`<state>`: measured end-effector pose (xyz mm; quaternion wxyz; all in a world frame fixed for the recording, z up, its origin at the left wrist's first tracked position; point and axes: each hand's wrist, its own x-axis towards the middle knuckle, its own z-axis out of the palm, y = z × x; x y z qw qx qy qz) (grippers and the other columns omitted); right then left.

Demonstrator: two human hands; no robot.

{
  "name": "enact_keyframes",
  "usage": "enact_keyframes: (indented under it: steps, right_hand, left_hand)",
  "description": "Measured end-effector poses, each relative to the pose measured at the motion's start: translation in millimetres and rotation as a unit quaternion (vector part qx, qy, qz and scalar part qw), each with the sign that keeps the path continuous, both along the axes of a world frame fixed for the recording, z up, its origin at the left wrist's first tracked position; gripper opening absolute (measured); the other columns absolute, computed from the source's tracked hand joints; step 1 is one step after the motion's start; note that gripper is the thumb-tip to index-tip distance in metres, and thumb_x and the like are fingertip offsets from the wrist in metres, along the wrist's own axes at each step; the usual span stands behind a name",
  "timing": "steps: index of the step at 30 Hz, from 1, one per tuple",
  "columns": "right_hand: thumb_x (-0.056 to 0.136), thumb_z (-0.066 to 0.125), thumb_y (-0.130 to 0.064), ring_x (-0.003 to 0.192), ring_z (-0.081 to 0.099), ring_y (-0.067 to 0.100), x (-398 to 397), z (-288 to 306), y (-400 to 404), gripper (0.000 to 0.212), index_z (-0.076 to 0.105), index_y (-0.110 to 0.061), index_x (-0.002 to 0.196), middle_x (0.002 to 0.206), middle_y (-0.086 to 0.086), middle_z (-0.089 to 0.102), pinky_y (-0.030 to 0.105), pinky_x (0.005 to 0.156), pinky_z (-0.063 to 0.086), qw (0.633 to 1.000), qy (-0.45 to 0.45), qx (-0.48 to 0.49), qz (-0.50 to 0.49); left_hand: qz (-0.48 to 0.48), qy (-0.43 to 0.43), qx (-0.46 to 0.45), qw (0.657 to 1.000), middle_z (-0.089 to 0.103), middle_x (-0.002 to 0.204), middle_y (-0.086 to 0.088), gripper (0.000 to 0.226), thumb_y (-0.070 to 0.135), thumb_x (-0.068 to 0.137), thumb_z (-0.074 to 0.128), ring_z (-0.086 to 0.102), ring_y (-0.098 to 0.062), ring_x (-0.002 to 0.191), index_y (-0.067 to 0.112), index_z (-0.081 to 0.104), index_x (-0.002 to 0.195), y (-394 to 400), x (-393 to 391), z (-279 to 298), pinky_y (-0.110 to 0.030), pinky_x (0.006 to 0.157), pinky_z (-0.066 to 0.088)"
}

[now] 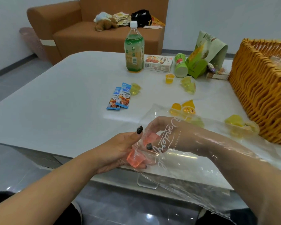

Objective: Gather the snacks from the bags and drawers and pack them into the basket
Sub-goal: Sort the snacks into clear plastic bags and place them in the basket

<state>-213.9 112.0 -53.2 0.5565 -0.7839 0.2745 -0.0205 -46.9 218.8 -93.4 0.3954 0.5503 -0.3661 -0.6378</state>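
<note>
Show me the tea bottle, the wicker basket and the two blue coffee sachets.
tea bottle point(134, 52): head view, on its label.
wicker basket point(256, 88): head view, on its woven side wall.
blue coffee sachets point(121, 97): head view, where the two overlap.

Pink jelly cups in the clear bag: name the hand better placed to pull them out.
Right. The right hand is already inside the clear bag, fingers at a pink jelly cup; the left hand grips the bag from outside.

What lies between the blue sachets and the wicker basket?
In the head view, loose jelly cups on the white table lie between blue sachets and wicker basket.
</note>
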Motion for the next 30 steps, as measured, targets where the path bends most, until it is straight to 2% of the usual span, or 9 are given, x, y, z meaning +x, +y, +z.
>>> enact_keyframes:
  steps: [3, 5, 10, 14, 18, 21, 25, 27, 30]
  right_hand:
    - [0.063, 0.067, -0.014, 0.077, 0.065, 0.018, -9.0, 6.2, 8.1, 0.026, 0.071, -0.028, 0.084, 0.075, -0.013, 0.072, 0.045, 0.083, 0.052, 0.998, -0.063, 0.026, 0.018]
    - [0.075, 0.069, -0.006, 0.081, 0.066, 0.019, -8.4, 2.1, 7.2, 0.030, 0.072, -0.033, 0.088, 0.080, -0.010, 0.073, 0.054, 0.090, 0.051, 0.996, -0.070, 0.035, 0.034]
    - [0.086, 0.069, -0.004, 0.092, 0.067, 0.034, 3.4, -6.5, 14.1, 0.025, 0.063, -0.004, 0.110, 0.103, 0.011, 0.071, 0.045, 0.080, 0.054, 0.998, -0.059, 0.005, -0.008]
    - [0.082, 0.071, 0.001, 0.062, 0.066, 0.000, 12.4, -11.6, 18.3, 0.010, 0.068, 0.000, 0.092, 0.076, -0.007, 0.071, 0.026, 0.067, 0.057, 0.995, -0.077, -0.055, -0.028]
    - [0.081, 0.075, -0.009, 0.089, 0.067, 0.016, 17.2, -10.0, 16.9, 0.023, 0.070, -0.019, 0.100, 0.100, 0.004, 0.069, 0.033, 0.080, 0.056, 0.984, -0.027, -0.175, -0.027]
    - [0.085, 0.069, -0.011, 0.085, 0.069, 0.011, 3.3, 17.0, 4.7, 0.029, 0.067, -0.019, 0.113, 0.098, -0.001, 0.071, 0.022, 0.078, 0.057, 0.993, -0.052, -0.082, -0.069]
    - [0.089, 0.062, -0.008, 0.091, 0.071, 0.017, -26.0, 41.3, -22.3, 0.018, 0.070, -0.016, 0.103, 0.095, 0.002, 0.074, 0.031, 0.083, 0.058, 0.965, -0.146, -0.008, -0.217]
    - [0.088, 0.064, -0.008, 0.092, 0.069, 0.020, -35.4, 31.5, -38.5, 0.016, 0.070, -0.020, 0.098, 0.096, 0.003, 0.073, 0.036, 0.085, 0.057, 0.939, -0.106, -0.082, -0.317]
    - [0.087, 0.067, -0.022, 0.095, 0.060, 0.020, -45.3, 12.7, -59.5, 0.019, 0.064, -0.025, 0.105, 0.108, 0.000, 0.066, 0.037, 0.080, 0.052, 0.898, 0.081, -0.252, -0.350]
  left_hand:
    - [-0.035, 0.023, -0.011, 0.999, 0.067, 0.124, -0.010, 0.081, 0.078, 0.060, 0.067, 0.061, -0.039, 0.117, 0.032, 0.063, 0.126, 1.1, 2.1, -0.2, -0.058, 0.099, 0.047]
    - [-0.065, 0.029, -0.016, 0.997, 0.065, 0.128, -0.004, 0.076, 0.081, 0.061, 0.063, 0.061, -0.037, 0.118, 0.043, 0.060, 0.127, 2.0, 1.9, 0.6, -0.061, 0.099, 0.046]
    - [-0.049, 0.012, 0.006, 0.999, 0.068, 0.123, -0.008, 0.099, 0.082, 0.052, 0.069, 0.065, -0.034, 0.112, 0.026, 0.056, 0.133, 2.5, 0.0, 1.0, -0.056, 0.097, 0.049]
    - [-0.026, -0.009, 0.016, 0.999, 0.071, 0.115, -0.014, 0.098, 0.076, 0.050, 0.076, 0.067, -0.036, 0.107, 0.015, 0.062, 0.125, 3.0, 0.3, 0.3, -0.060, 0.100, 0.045]
    - [0.039, 0.006, 0.013, 0.999, 0.071, 0.110, -0.019, 0.084, 0.067, 0.046, 0.085, 0.070, -0.036, 0.099, 0.010, 0.072, 0.107, 0.5, 3.6, -1.3, -0.052, 0.086, 0.057]
    - [0.144, 0.067, 0.001, 0.987, 0.072, 0.105, -0.017, 0.070, 0.058, 0.059, 0.079, 0.072, -0.029, 0.087, 0.009, 0.071, 0.108, -4.1, 11.3, 0.6, -0.035, 0.066, 0.060]
    - [0.277, 0.125, -0.009, 0.953, 0.073, 0.104, -0.016, 0.054, 0.045, 0.072, 0.070, 0.073, -0.026, 0.091, 0.007, 0.065, 0.110, -11.3, 29.9, 2.0, -0.032, 0.063, 0.061]
    - [0.310, 0.111, -0.018, 0.944, 0.072, 0.109, -0.015, 0.056, 0.046, 0.077, 0.064, 0.072, -0.024, 0.096, 0.006, 0.061, 0.116, -12.6, 37.8, 1.9, -0.031, 0.065, 0.061]
    - [0.338, 0.097, -0.031, 0.936, 0.073, 0.108, -0.009, 0.065, 0.052, 0.076, 0.062, 0.073, -0.019, 0.094, 0.006, 0.060, 0.122, -14.0, 43.0, 0.1, -0.027, 0.060, 0.059]
